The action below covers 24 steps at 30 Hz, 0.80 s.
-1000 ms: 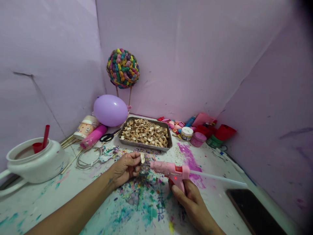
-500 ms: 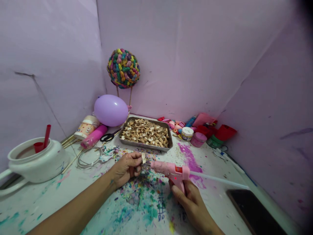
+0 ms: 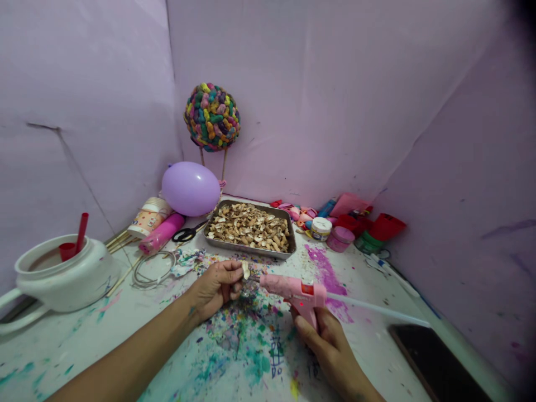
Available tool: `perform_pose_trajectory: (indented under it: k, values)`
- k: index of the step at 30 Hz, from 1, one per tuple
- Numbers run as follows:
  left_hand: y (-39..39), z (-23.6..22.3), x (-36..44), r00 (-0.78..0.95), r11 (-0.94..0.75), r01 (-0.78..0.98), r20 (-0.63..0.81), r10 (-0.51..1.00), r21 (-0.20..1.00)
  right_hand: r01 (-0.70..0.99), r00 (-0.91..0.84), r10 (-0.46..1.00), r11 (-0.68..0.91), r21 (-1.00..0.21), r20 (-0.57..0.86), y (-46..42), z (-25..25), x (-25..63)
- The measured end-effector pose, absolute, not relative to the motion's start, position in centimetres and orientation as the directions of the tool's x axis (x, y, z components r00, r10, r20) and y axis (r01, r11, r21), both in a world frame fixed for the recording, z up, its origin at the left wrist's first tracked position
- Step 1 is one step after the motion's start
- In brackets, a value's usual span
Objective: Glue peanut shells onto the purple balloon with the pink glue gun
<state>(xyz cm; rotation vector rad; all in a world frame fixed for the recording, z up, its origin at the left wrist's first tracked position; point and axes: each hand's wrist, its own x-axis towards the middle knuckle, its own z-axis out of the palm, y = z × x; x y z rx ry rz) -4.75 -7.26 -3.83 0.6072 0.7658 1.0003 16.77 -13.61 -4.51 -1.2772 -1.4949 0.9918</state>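
Observation:
My left hand pinches a small pale shell piece over the paint-splattered table. My right hand grips the handle of a pink glue gun, whose nozzle points left at the shell piece. A clear glue stick juts from the gun's back toward the right. A red light glows on the gun's handle. Behind the hands stands a metal tray filled with shell pieces.
A purple balloon, a multicoloured ball on sticks, scissors, a paper cup and a pink tube stand at the back left. A white pot is left. Paint jars sit back right; a dark slab lies right.
Almost nothing has changed. The glue gun has shifted very slightly to the right, and both hands keep their grip.

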Motion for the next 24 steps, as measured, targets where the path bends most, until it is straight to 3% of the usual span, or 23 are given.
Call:
perform_pose_trajectory:
  k: [24]
  values:
    - [-7.04, -3.97, -4.71, 0.34, 0.43, -0.486, -0.289, 0.895, 0.761, 0.309, -0.032, 0.994, 0.108, -0.945, 0.103, -13.62, -4.71, 16.82]
